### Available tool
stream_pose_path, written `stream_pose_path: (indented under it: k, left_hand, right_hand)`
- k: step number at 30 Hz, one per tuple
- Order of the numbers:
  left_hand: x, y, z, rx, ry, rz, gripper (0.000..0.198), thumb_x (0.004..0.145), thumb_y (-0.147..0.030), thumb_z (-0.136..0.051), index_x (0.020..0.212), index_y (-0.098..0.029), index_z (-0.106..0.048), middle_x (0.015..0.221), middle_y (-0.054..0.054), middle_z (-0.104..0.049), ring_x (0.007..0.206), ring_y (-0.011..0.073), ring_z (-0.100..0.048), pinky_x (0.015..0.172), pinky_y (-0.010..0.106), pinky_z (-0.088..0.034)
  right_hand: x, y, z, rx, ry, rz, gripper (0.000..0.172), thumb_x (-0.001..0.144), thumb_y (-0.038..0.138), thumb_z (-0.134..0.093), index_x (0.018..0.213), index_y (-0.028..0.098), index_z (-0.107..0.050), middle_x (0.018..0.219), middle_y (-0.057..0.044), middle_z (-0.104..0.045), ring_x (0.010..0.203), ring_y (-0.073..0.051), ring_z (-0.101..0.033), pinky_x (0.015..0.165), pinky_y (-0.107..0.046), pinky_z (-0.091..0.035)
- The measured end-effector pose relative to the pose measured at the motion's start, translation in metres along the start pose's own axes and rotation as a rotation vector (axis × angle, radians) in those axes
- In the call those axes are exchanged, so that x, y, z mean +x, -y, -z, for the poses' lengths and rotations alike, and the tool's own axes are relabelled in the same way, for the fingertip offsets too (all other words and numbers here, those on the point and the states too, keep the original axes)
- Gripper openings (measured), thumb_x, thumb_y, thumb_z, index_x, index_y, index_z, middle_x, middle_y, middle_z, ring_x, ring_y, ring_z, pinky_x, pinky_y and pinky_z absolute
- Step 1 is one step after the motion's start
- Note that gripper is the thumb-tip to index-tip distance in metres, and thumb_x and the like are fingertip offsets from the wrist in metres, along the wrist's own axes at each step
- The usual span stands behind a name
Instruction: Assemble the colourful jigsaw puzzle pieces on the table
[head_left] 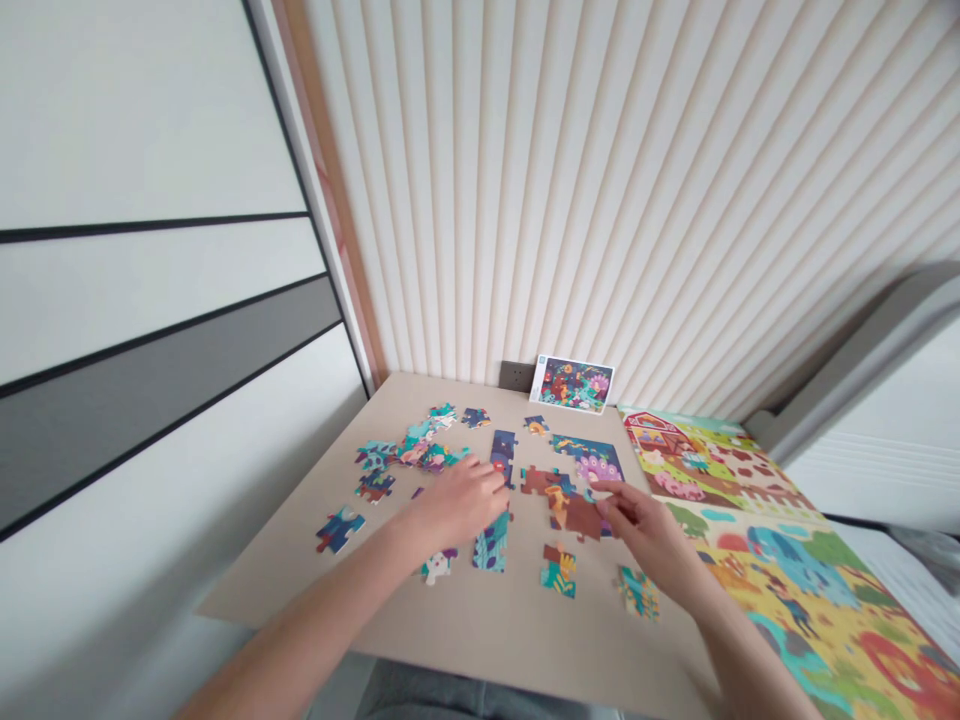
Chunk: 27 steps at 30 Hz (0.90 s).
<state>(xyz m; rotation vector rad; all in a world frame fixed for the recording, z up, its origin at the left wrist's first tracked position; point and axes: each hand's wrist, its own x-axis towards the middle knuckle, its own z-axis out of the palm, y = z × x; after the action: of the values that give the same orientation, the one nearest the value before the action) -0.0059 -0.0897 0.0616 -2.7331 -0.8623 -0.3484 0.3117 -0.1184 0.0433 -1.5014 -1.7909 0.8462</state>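
Observation:
My left hand [466, 497] rests over an upright strip of joined puzzle pieces [490, 546]. Its fingers are curled together and hide the middle of the strip; what they hold, if anything, is not visible. With thumb and forefinger, my right hand [646, 525] pinches a small puzzle piece at the right edge of a brown joined section [582, 516]. Most of that piece is covered by the fingers. Just beyond lies a joined corner section [596, 458] with a purple fan shape. Nearer me are a green-and-yellow section [559, 571] and a loose leafy piece [639, 593].
Several loose pieces lie in a pile [424, 447] at the left, with a blue piece [340, 529] nearer me. A picture card [573, 385] leans on the ribbed wall beside a socket [517, 376]. Finished-looking farm [709, 462] and animal pictures [817, 590] cover the right side.

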Motion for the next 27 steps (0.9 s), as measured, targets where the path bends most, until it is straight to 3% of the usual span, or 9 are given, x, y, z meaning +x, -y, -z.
stream_pose_path:
  k: [4, 6, 10, 15, 19, 27]
  left_hand:
    - [-0.040, -0.045, 0.020, -0.126, 0.017, -0.077, 0.015, 0.098, -0.031, -0.058, 0.089, -0.020, -0.063, 0.080, 0.003, -0.066, 0.079, 0.0206, -0.061, 0.076, 0.038, -0.045]
    - [-0.064, -0.062, 0.024, -0.193, 0.014, -0.037, 0.013, 0.097, -0.032, -0.060, 0.091, -0.022, -0.064, 0.081, 0.002, -0.066, 0.082, 0.0203, -0.061, 0.083, 0.039, -0.047]
    - [-0.104, -0.072, 0.021, -0.227, -0.025, 0.189, 0.009, 0.097, -0.024, -0.059, 0.102, -0.023, -0.066, 0.092, 0.004, -0.069, 0.095, 0.0225, -0.063, 0.092, 0.041, -0.049]
    - [-0.139, -0.073, 0.007, -0.206, -0.211, 0.504, 0.032, 0.098, -0.016, -0.048, 0.127, -0.024, -0.062, 0.115, 0.009, -0.068, 0.112, 0.0249, -0.062, 0.099, 0.043, -0.051]
    - [-0.152, -0.086, -0.006, -0.178, -0.326, 0.680, 0.034, 0.097, -0.017, -0.047, 0.125, -0.027, -0.063, 0.115, 0.010, -0.068, 0.110, 0.0262, -0.064, 0.094, 0.043, -0.055]
    - [-0.146, -0.094, -0.012, -0.230, -0.320, 0.708, 0.030, 0.095, -0.017, -0.048, 0.114, -0.027, -0.069, 0.110, 0.008, -0.070, 0.107, 0.0253, -0.066, 0.095, 0.044, -0.053]
  right_hand:
    - [-0.036, -0.011, 0.016, -0.210, 0.131, 0.039, 0.039, 0.097, 0.050, -0.051, 0.116, 0.024, -0.072, 0.089, -0.007, -0.075, 0.074, -0.022, -0.068, 0.064, -0.029, -0.053]
    - [-0.052, -0.025, 0.014, -0.265, 0.128, 0.020, 0.039, 0.097, 0.052, -0.050, 0.114, 0.026, -0.074, 0.086, -0.006, -0.077, 0.069, -0.022, -0.069, 0.060, -0.028, -0.054]
    - [-0.071, -0.050, -0.002, -0.351, 0.084, 0.074, 0.037, 0.095, 0.052, -0.051, 0.111, 0.027, -0.075, 0.089, -0.007, -0.079, 0.067, -0.022, -0.073, 0.058, -0.027, -0.057]
    - [-0.081, -0.042, -0.019, -0.502, -0.087, 0.241, 0.029, 0.098, 0.047, -0.051, 0.109, 0.030, -0.072, 0.093, -0.007, -0.077, 0.079, -0.023, -0.074, 0.064, -0.028, -0.059]
    - [-0.086, -0.032, -0.027, -0.587, -0.142, 0.338, 0.025, 0.098, 0.047, -0.052, 0.103, 0.029, -0.069, 0.100, -0.008, -0.074, 0.089, -0.026, -0.071, 0.075, -0.035, -0.059]
    - [-0.090, -0.042, -0.031, -0.456, -0.306, 0.370, 0.024, 0.096, 0.045, -0.057, 0.104, 0.026, -0.069, 0.106, -0.010, -0.072, 0.099, -0.028, -0.068, 0.088, -0.039, -0.054]
